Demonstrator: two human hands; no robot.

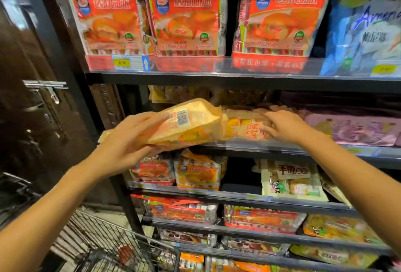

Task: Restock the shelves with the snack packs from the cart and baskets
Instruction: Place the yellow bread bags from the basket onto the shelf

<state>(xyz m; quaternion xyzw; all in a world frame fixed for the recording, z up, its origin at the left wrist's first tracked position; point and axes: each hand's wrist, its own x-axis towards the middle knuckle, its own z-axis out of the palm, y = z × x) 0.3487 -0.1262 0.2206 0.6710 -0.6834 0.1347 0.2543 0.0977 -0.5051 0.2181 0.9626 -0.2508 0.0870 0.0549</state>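
1. The left hand (128,139) grips a yellow-orange plastic snack pack (186,125) with a white barcode label, fingers curled under it and thumb over the near end. The pack is tilted, its far end raised, in the air in front of the second dark metal shelf (260,147).
2. The right hand (282,127) reaches onto that shelf, its fingers spread and bent over the front of a pale orange printed snack pack (245,127) that lies there; whether they pinch it cannot be told.
3. The held pack's far end overlaps the shelved pack's left side in this view.
4. Just right of the hand lies a pink-purple plastic pack (351,128) on the same shelf.
5. On the top shelf stand three tall red-orange bags (188,20) and a blue-white bag (366,30), with a yellow price tag (122,62) on the rail.
6. Lower shelves hold more orange, red and cream packs.
7. A wire shopping cart (104,237) stands at the lower left, beside the shelf unit.
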